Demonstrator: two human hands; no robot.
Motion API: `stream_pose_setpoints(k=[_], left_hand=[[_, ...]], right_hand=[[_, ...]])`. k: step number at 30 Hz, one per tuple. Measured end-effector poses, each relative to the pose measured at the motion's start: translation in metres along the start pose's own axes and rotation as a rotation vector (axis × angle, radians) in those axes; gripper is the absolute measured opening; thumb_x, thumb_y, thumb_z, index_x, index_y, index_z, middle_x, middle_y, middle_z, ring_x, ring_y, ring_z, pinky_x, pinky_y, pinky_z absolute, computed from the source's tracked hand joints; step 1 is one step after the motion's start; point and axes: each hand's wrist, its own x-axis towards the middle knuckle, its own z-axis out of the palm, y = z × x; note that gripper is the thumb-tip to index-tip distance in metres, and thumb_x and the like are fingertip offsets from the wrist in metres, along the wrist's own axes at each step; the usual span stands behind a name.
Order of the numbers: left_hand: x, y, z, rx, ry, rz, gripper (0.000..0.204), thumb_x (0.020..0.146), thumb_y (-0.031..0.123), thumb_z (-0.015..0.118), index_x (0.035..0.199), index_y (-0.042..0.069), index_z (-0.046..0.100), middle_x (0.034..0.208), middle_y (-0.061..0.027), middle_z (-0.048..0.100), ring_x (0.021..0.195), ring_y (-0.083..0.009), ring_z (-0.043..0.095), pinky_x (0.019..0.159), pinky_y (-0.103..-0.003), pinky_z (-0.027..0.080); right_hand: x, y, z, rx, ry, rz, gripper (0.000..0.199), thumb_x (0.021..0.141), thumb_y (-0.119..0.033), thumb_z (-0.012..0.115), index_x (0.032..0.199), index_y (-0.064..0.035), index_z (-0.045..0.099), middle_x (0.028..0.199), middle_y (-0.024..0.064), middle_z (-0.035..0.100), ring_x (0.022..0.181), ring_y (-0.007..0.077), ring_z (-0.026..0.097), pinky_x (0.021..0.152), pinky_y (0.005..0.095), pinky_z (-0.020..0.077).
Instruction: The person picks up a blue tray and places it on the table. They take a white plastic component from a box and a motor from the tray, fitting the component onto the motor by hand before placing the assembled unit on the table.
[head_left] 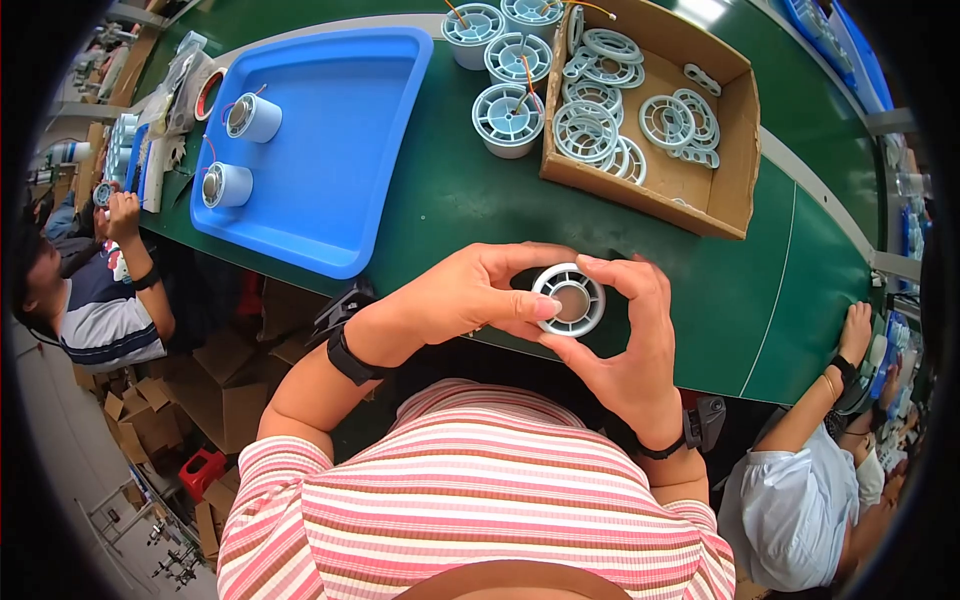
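Both hands hold one round white spoked part [573, 301] over the near edge of the green table. It has a pale rim, short spokes and a grey-brown round middle. My left hand [478, 292] grips it from the left, its thumb lying across the face. From the right, my right hand [637, 335] pinches the rim between thumb and fingers. The underside of the part is hidden by my fingers. Beyond my right hand stands a cardboard box [650, 195] with several loose pale spoked rings [586, 132] and small link-shaped pieces [702, 79].
A blue tray [330, 225] at the left carries two white cylinders [262, 118] with thin wires. Several pale blue spoked cups [508, 118] with wires stand between tray and box. A tape roll [209, 93] lies by the tray. Other people work at far left and right.
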Motion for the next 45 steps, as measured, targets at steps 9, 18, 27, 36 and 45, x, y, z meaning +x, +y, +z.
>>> stream_pose_setpoints(k=[9,18,27,36,45], left_hand=[[-0.029,-0.008,0.01,0.353,0.162,0.287,0.052,0.094,0.011,0.073,0.142,0.002,0.055,0.131,-0.0116,0.061,0.114,-0.0202,0.065,0.099,-0.033,0.054],[-0.124,0.098,-0.143,2.024,1.434,0.507,0.042,0.086,0.003,0.07,0.127,0.012,0.063,0.142,-0.0101,0.056,0.129,-0.0345,0.055,0.114,-0.054,0.035],[-0.123,0.129,-0.152,1.852,1.071,0.332,0.062,0.073,-0.005,0.076,0.13,0.014,0.059,0.133,-0.0045,0.059,0.118,-0.0303,0.058,0.104,-0.045,0.04],[-0.06,0.062,0.013,1.719,0.493,0.746,0.062,0.07,0.006,0.083,0.128,0.012,0.063,0.119,-0.0067,0.064,0.102,-0.0272,0.058,0.092,-0.04,0.039],[-0.021,0.02,0.002,1.78,0.495,0.801,0.068,0.072,0.027,0.087,0.129,0.005,0.057,0.117,-0.0079,0.064,0.109,-0.0278,0.059,0.096,-0.042,0.038]], right_hand=[[-0.014,-0.018,0.007,-0.06,0.049,-0.079,0.066,0.067,0.0,0.087,0.128,-0.0048,0.063,0.121,0.0136,0.058,0.109,0.0291,0.06,0.091,0.0367,0.0512],[-0.059,0.051,-0.119,-0.566,0.405,0.289,0.057,0.081,-0.001,0.074,0.135,-0.004,0.057,0.128,0.0139,0.057,0.12,0.0306,0.056,0.106,0.0395,0.0421],[0.049,0.028,-0.123,-0.686,0.333,0.175,0.021,0.083,-0.004,0.072,0.105,-0.0052,0.071,0.112,0.01,0.065,0.109,0.029,0.06,0.104,0.0401,0.0427],[0.133,0.082,-0.073,-0.773,-0.125,-0.031,0.014,0.074,-0.011,0.08,0.084,-0.0044,0.073,0.097,0.0063,0.062,0.099,0.0274,0.062,0.094,0.0404,0.0451],[0.055,-0.012,-0.084,-0.351,0.074,0.02,0.022,0.072,-0.003,0.082,0.088,-0.0004,0.067,0.102,0.011,0.059,0.095,0.0294,0.061,0.082,0.0381,0.0509]])
